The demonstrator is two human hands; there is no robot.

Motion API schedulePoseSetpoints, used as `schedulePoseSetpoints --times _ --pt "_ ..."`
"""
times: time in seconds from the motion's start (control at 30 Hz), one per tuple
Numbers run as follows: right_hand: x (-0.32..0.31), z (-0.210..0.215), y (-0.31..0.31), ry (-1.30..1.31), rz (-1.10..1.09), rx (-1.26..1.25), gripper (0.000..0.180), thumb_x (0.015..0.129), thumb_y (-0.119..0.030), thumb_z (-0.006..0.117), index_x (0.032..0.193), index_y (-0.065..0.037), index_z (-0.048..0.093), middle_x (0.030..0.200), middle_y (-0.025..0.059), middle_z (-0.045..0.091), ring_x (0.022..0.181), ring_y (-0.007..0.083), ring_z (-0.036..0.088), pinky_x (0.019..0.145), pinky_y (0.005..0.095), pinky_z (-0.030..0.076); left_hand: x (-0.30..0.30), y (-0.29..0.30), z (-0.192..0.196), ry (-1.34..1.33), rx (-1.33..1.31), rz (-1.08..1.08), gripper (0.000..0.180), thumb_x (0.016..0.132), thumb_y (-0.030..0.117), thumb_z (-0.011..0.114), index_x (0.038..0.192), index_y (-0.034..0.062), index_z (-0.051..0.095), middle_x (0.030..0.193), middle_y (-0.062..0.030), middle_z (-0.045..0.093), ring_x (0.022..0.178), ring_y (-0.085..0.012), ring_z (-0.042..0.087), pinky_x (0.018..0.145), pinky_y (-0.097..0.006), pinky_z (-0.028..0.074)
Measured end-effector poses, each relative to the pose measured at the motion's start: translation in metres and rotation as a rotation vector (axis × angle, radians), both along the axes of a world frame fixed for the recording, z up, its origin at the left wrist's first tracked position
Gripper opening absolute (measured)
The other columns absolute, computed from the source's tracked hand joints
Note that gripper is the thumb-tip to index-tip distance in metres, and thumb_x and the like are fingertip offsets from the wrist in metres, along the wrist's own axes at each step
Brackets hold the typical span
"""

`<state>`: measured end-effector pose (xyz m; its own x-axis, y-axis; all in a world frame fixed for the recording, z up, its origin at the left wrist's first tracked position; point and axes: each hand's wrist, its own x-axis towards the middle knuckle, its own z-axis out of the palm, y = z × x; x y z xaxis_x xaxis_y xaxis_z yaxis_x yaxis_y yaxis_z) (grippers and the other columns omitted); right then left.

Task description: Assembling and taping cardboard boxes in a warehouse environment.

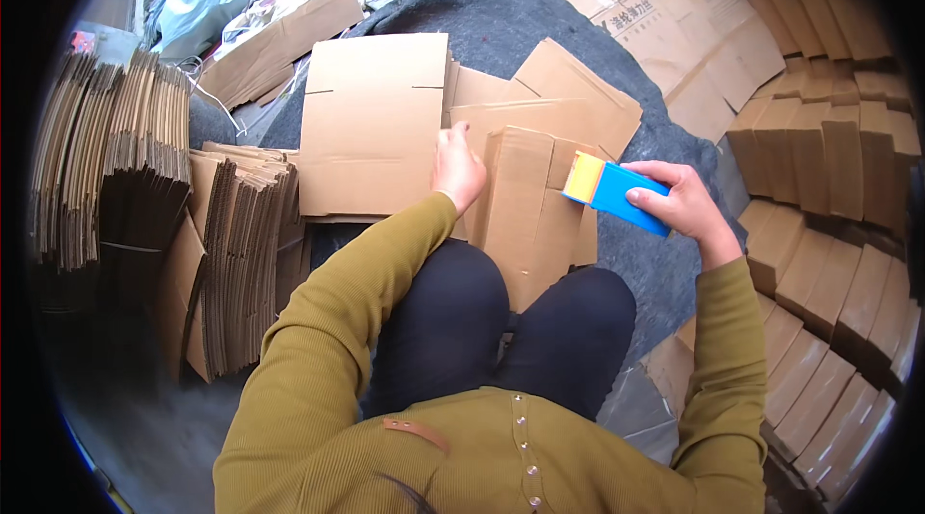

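Olive-green sleeves and dark trousered knees [501,321] filled the lower middle of the view, the person seated over a grey felt mat [501,3]. At far left stood upright bundles of flattened cardboard [116,158], with a lower stack [246,254] just beside the left knee. Next came a flat carton blank [374,124] lying on the mat. The left hand [457,170] pressed down, fingers together, on a partly folded carton [530,215] that rested against the knees, overlapping more loose sheets behind it. The right hand [682,201] was clamped on a blue block with a yellow and orange end [615,191], that end touching the folded carton's upper right corner. At far right, rows of folded cartons [829,186] curved along the edge.
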<state>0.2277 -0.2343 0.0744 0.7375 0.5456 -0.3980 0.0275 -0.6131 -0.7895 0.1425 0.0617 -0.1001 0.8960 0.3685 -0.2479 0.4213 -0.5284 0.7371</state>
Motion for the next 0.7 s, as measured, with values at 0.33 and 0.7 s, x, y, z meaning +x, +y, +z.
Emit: schedulePoseSetpoints --times 0.33,0.7 --pt "0.006 -0.021 -0.013 -0.068 -0.043 -0.062 0.042 0.076 -0.032 0.079 0.102 -0.001 0.070 0.088 0.0076 0.070 0.079 0.0134 0.064 0.070 0.0326 0.052 0.082 -0.027 0.107 0.149 0.158 -0.896 0.047 0.098 0.052 0.047 0.119 0.0166 0.069 0.106 -0.0144 0.071 0.100 -0.0329 0.067 0.089 -0.042 0.051" --pt "0.027 0.033 -0.047 0.063 0.127 -0.289 0.041 0.077 -0.039 0.078 0.080 0.000 0.068 0.069 0.0030 0.063 0.064 0.0093 0.056 0.057 0.0276 0.046 0.090 -0.028 0.106 0.372 0.002 -0.723 0.049 0.094 0.054 0.054 0.114 0.0136 0.073 0.110 -0.0113 0.072 0.102 -0.0266 0.068 0.094 -0.035 0.050"
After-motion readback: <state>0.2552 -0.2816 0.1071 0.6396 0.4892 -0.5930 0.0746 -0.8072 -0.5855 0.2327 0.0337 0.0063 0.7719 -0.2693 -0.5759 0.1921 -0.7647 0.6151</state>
